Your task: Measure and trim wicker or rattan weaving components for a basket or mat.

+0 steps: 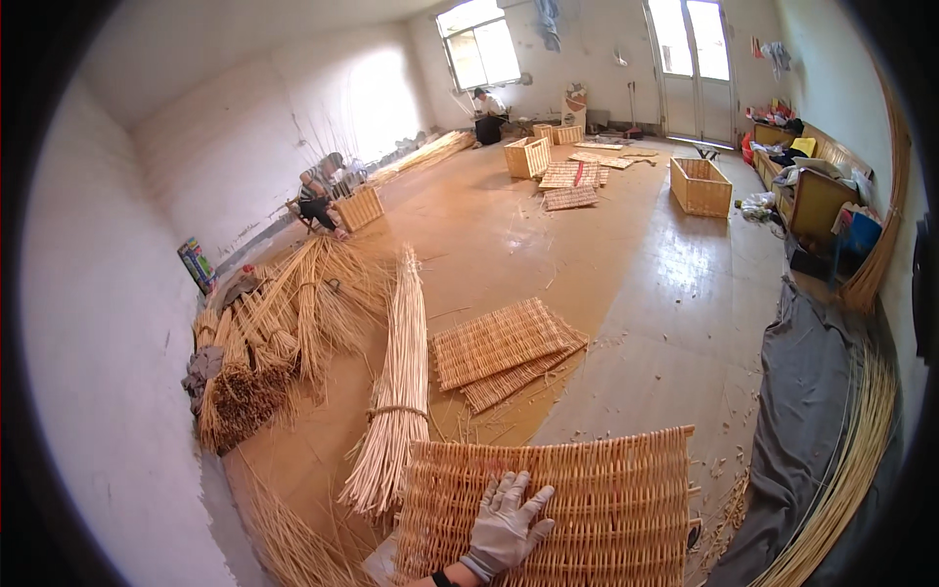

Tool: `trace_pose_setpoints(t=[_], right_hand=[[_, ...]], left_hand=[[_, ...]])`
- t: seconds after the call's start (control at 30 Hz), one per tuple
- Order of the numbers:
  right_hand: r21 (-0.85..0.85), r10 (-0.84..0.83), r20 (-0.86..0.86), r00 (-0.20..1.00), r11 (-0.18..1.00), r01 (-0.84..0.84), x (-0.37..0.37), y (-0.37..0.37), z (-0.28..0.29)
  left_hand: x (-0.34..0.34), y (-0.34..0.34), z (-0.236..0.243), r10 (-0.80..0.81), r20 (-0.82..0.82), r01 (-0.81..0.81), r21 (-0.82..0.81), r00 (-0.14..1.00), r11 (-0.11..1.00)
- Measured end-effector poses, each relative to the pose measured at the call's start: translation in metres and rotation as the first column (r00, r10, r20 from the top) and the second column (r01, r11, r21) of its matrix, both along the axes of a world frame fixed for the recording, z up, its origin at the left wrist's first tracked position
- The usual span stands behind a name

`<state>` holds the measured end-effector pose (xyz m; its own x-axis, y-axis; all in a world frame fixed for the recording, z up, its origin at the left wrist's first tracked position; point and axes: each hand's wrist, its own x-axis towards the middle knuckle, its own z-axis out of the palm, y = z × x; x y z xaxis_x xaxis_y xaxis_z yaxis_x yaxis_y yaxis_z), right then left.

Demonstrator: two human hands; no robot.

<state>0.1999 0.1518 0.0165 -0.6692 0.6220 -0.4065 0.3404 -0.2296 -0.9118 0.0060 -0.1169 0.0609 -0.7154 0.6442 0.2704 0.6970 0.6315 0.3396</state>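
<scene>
My left hand (pixel 507 525), in a pale glove with a dark band at the wrist, lies on a woven wicker panel (pixel 606 489). Its fingers are spread and stretched out over the weave, holding nothing. The panel stands close in front of me at the lower middle, with short stick ends jutting from its right edge. My right hand is out of view. Beyond the panel, two more woven panels (pixel 504 342) lie overlapped on the floor. A tied bundle of peeled sticks (pixel 399 391) lies to their left.
Brown stick bundles (pixel 279 313) are heaped at the left. Long canes (pixel 841 479) rest on grey cloth (pixel 797 391) at the right. Cuttings litter the floor. Two people (pixel 318 196) sit working farther back, near wicker boxes (pixel 701 188) and a loaded bench (pixel 817 196).
</scene>
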Motion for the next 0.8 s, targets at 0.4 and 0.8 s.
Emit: trace_pose_setpoints(t=[0.4,0.8], right_hand=[[0.002,0.023,0.013,1.000,1.000,-0.023,-0.012,-0.004,-0.001],[0.000,0.026,0.005,1.000,1.000,-0.026,-0.011,-0.008,-0.002]], left_hand=[[-0.001,0.000,0.006,-0.007,-0.023,0.007,0.007,1.000,1.000],[-0.005,-0.002,-0.002,-0.014,0.037,0.013,0.036,0.999,0.999]])
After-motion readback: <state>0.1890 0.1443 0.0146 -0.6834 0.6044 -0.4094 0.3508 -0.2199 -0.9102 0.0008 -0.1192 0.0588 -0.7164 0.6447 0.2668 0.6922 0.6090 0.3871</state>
